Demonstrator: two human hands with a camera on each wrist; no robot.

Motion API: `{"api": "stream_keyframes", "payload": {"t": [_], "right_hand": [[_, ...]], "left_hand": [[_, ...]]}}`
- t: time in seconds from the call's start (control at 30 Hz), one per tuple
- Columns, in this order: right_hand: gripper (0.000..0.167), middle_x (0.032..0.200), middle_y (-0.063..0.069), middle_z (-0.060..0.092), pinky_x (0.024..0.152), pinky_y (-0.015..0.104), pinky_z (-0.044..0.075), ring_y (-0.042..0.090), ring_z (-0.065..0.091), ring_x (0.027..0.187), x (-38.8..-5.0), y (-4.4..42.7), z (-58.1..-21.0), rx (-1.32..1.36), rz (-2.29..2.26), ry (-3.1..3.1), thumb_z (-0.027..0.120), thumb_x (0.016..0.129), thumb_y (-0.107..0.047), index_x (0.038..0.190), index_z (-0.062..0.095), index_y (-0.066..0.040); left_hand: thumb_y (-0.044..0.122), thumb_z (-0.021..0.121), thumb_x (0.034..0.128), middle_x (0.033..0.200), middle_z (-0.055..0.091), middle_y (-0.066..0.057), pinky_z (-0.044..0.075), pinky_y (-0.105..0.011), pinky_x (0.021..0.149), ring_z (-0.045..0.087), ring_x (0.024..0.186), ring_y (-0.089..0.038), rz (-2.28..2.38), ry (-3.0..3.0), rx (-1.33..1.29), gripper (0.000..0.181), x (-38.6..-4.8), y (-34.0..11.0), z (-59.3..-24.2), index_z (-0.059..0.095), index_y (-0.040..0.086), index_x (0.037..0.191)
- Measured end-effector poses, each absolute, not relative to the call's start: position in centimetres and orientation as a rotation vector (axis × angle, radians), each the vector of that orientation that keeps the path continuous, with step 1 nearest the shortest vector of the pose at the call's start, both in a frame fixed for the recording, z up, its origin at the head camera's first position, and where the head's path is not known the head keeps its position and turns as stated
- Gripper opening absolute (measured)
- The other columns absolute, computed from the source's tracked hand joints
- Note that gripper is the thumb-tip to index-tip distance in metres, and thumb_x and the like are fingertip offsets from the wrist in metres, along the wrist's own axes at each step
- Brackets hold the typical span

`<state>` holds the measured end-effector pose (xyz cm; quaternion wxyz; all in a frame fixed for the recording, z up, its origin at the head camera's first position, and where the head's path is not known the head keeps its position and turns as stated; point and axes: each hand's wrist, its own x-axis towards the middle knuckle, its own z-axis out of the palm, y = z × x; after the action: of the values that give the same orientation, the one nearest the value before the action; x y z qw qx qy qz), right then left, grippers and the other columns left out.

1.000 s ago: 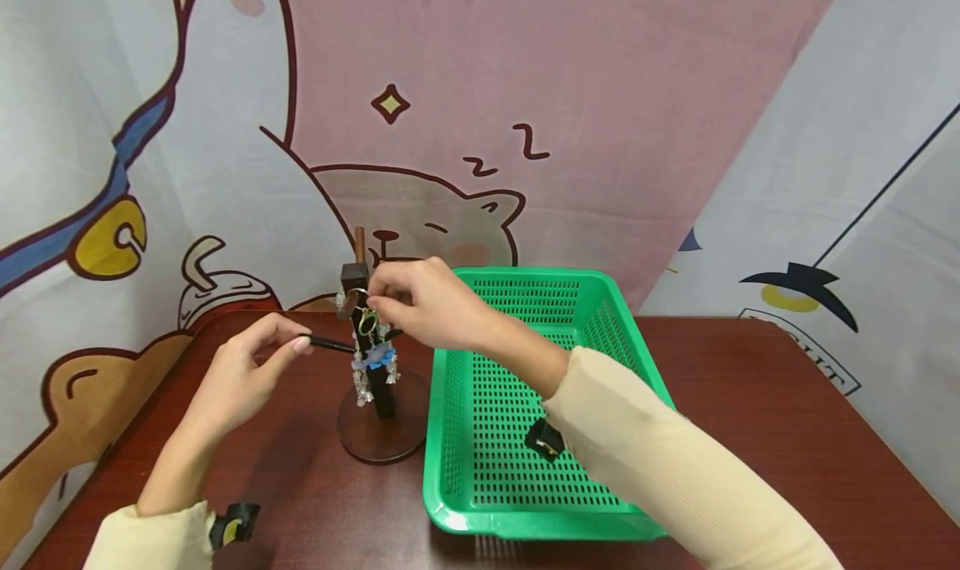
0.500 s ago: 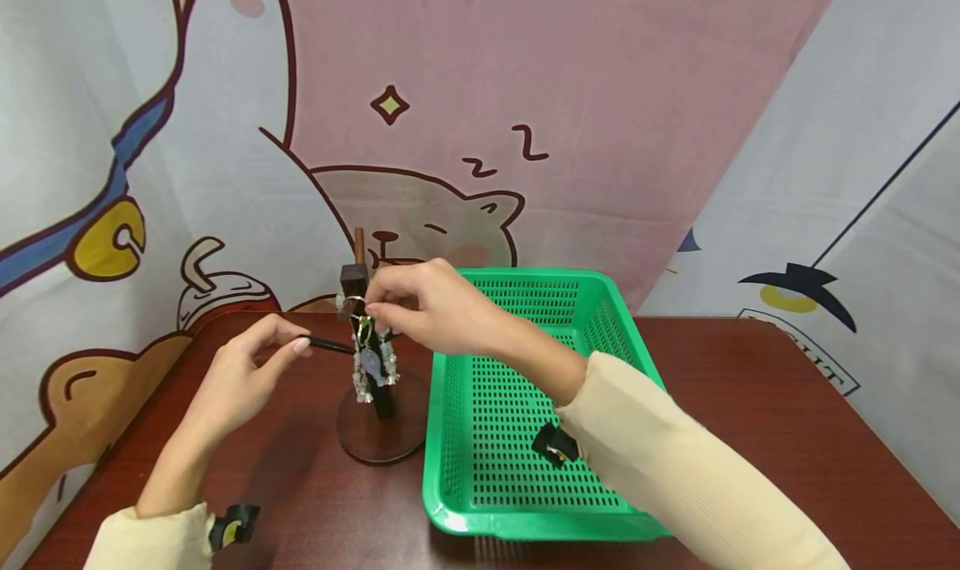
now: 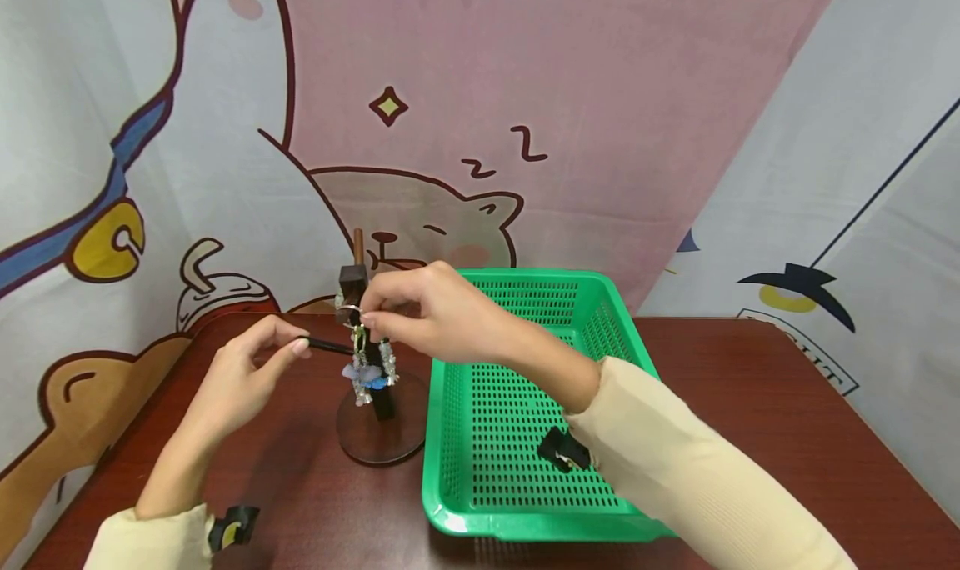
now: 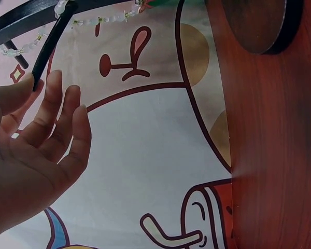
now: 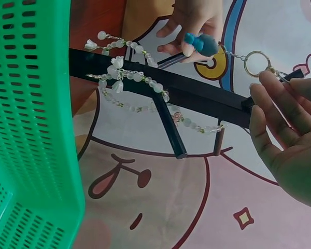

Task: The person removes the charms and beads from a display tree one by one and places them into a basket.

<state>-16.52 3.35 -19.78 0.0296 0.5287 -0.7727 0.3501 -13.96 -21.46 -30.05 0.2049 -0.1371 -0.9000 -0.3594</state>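
A dark wooden hanging stand (image 3: 384, 405) with a round base and several pegs stands left of centre on the table. Clear beaded strands (image 5: 137, 77) with white flower beads hang from its pegs. My left hand (image 3: 243, 374) pinches the end of one peg (image 4: 46, 49) between thumb and forefinger; its other fingers are loosely bent. At an upper peg, my right hand (image 3: 446, 313) pinches the metal top end of a keychain. Its gold ring and blue pendant (image 5: 202, 44) dangle below the fingers, in front of the post. Whether the keychain loops round that peg is hard to tell.
A green perforated plastic basket (image 3: 551, 527) sits right of the stand, close to its base, under my right forearm. Inside it, a small black object (image 3: 562, 450) shows by the sleeve. Behind the reddish-brown table (image 3: 757, 403) hangs a printed cartoon cloth (image 3: 622, 95).
My right hand has moved slightly left and down along the post, and the keychain's pendant has swung and turned. The left hand keeps its pinch on the peg.
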Motion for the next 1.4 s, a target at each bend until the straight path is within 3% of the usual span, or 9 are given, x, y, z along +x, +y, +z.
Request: {"api": "stream_keyframes", "payload": {"t": [0.8,1.4], "right_hand": [[0.008,0.075,-0.004,0.062,0.058,0.020,0.042,-0.002,0.052,0.067,-16.3,3.7,-19.5,1.709,1.087,-2.350,0.056,0.089,-0.007,0.084,0.062,-0.007],[0.009,0.072,-0.005,0.061,0.062,0.024,0.048,0.004,0.057,0.066,-17.2,6.3,-20.1,1.637,1.189,-2.449,0.056,0.088,-0.003,0.082,0.062,-0.006]], "left_hand": [[0.011,0.057,0.0907,0.080,0.066,-0.002,0.043,-0.021,0.061,0.057,0.072,-0.001,-1.007,-2.521,-0.383,0.005,-14.0,-21.5,-29.9,0.060,0.008,0.093],[0.011,0.058,0.0901,0.081,0.065,-0.001,0.042,-0.022,0.060,0.056,0.073,0.000,-1.026,-2.529,-0.374,0.006,-13.9,-21.4,-29.9,0.060,0.008,0.095]]}}
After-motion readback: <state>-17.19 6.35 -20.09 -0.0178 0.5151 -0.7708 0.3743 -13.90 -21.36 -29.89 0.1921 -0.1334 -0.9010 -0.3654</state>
